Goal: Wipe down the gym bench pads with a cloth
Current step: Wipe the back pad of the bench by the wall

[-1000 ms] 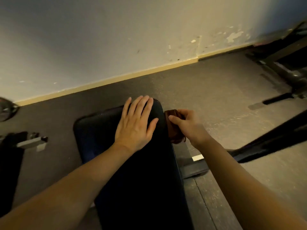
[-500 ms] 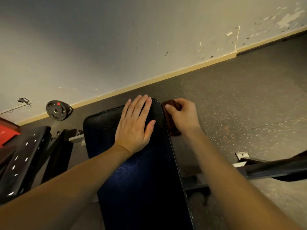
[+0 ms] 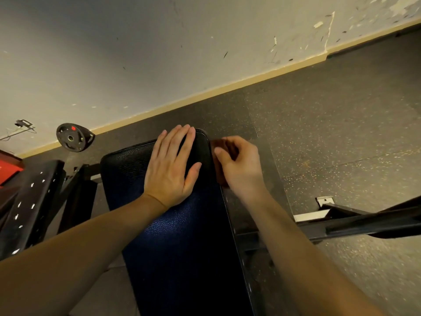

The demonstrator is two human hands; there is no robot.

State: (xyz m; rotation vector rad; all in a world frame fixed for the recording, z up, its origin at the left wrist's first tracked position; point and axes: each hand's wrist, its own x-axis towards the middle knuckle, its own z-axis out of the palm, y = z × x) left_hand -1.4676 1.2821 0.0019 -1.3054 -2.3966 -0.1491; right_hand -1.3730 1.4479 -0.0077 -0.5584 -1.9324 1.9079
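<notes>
Through the head camera we look down along a dark pad that runs away from us toward the wall and has a rounded far end. Our left hand lies flat on the far end of that surface. Its fingers are straight and close together with the thumb out to the side, holding nothing, and we judge it is steadying the pad. Our right hand sits just off the pad's right edge near the far corner. Its fingers are curled and its thumb pinches a dark reddish cloth bunched against the pad's side. The hand hides most of the cloth, so we cannot tell how much of it touches the edge. A weight plate stands on the floor by the wall, a dark perforated rack is at our left, and a black frame bar crosses at the right. We judge the step in hand is wiping the right side edge at the far corner. The task looks under way, though we cannot tell whether the top is done. The next move calls for dragging the cloth along that edge or round the corner with firm pressure, with the left hand bracing the pad. That hand must lift before the cloth passes beneath it.
</notes>
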